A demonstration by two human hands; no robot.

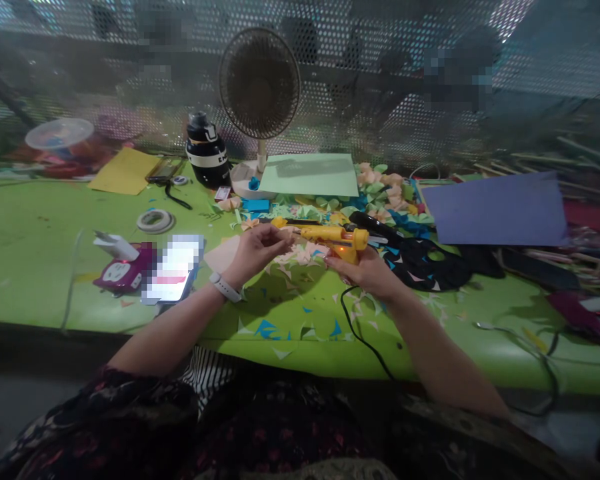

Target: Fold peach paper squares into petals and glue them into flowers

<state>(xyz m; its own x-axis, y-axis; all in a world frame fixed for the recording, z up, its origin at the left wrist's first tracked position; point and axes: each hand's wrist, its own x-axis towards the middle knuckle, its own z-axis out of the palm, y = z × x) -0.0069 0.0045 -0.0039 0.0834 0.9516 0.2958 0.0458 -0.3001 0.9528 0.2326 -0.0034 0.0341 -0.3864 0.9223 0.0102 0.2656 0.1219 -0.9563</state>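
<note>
Lime-green tabletop (pixel 35 253): glossy
Yellow plastic glue gun (pixel 330 233): crosswise, nozzle (pixel 297 232) leftward
Right hand (pixel 371 270): gripping handle (pixel 346 253)
Left hand (pixel 261 248): nearest nozzle, fingertips pinched, contents unclear

On the pale band (pixel 206 160) of the dark bottle (pixel 209 152), left of centre at the desk's (pixel 25 247) far side, a letter "E" could be read, the rest unclear.

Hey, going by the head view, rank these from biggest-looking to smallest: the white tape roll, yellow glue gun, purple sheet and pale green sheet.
1. purple sheet
2. pale green sheet
3. yellow glue gun, partly covered by the right hand
4. white tape roll
</note>
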